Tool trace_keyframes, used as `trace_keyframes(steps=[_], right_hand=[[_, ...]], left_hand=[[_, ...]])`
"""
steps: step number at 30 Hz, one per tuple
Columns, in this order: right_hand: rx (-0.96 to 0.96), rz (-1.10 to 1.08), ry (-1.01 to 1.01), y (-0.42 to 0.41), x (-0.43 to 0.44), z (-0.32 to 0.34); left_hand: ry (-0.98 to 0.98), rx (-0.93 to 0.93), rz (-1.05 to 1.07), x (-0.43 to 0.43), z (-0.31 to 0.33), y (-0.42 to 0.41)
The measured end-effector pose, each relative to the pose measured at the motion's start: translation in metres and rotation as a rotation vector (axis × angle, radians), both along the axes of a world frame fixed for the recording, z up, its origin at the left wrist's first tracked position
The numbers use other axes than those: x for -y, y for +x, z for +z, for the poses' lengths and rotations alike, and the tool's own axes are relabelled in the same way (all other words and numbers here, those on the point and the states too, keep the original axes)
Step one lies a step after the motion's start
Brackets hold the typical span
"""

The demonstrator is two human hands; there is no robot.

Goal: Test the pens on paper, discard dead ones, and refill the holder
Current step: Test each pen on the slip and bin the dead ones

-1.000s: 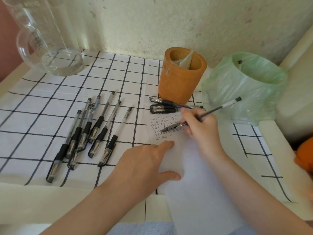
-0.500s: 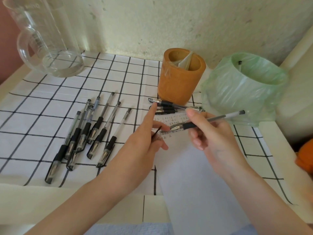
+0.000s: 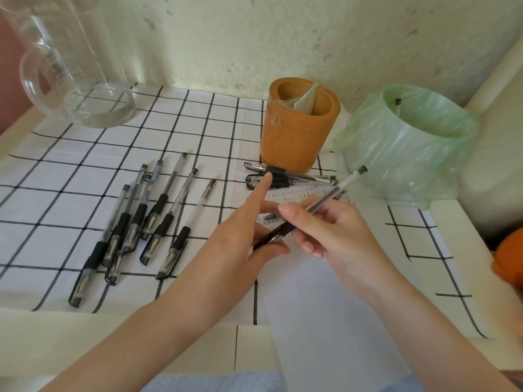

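Note:
My right hand (image 3: 339, 239) grips a clear pen (image 3: 328, 198) above the white paper (image 3: 325, 321), its back end pointing toward the bin. My left hand (image 3: 240, 239) pinches the black cap (image 3: 271, 239) at the pen's tip, index finger stretched out straight. Small test scribbles cover the paper's far end. The orange pen holder (image 3: 294, 142) stands behind, with folded plastic inside. A green-bagged bin (image 3: 410, 154) to its right shows one pen end inside. Several uncapped pens (image 3: 158, 210) lie in a row on the left. A few capped pens (image 3: 285, 176) lie before the holder.
A black-grid white cloth (image 3: 85, 165) covers the table. A large glass jug (image 3: 70, 75) stands at the back left. An orange object (image 3: 509, 258) pokes in at the right edge. A pale wall rises close behind.
My right hand lifted the pen off the paper and turned it. My left hand left the paper, brought a cap up and now holds it at the pen's tip.

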State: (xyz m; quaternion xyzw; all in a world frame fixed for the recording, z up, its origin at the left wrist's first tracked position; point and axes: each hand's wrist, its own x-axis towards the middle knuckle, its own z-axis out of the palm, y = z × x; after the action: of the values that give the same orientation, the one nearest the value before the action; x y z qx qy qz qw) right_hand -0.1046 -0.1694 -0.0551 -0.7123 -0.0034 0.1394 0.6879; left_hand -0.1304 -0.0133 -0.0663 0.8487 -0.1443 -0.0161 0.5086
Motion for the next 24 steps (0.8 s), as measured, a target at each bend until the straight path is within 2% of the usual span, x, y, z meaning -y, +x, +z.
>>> trace_keyframes(steps=[5,13,18,24], right_hand=[[0.017,0.054,0.171,0.001,0.001,-0.002],[-0.023,0.042,0.170,-0.001,-0.002,-0.006],[-0.099,0.011,0.186,-0.004,-0.004,-0.008],[-0.255,-0.044,-0.026,0.002,0.009,-0.003]], left_hand=[[-0.053,-0.099,0.117,-0.009,0.003,0.002],[0.155,-0.018,0.131,-0.008,-0.004,0.000],[0.182,-0.022,0.126,-0.005,-0.003,-0.003],[0.375,0.044,0.144,-0.005,-0.004,0.007]])
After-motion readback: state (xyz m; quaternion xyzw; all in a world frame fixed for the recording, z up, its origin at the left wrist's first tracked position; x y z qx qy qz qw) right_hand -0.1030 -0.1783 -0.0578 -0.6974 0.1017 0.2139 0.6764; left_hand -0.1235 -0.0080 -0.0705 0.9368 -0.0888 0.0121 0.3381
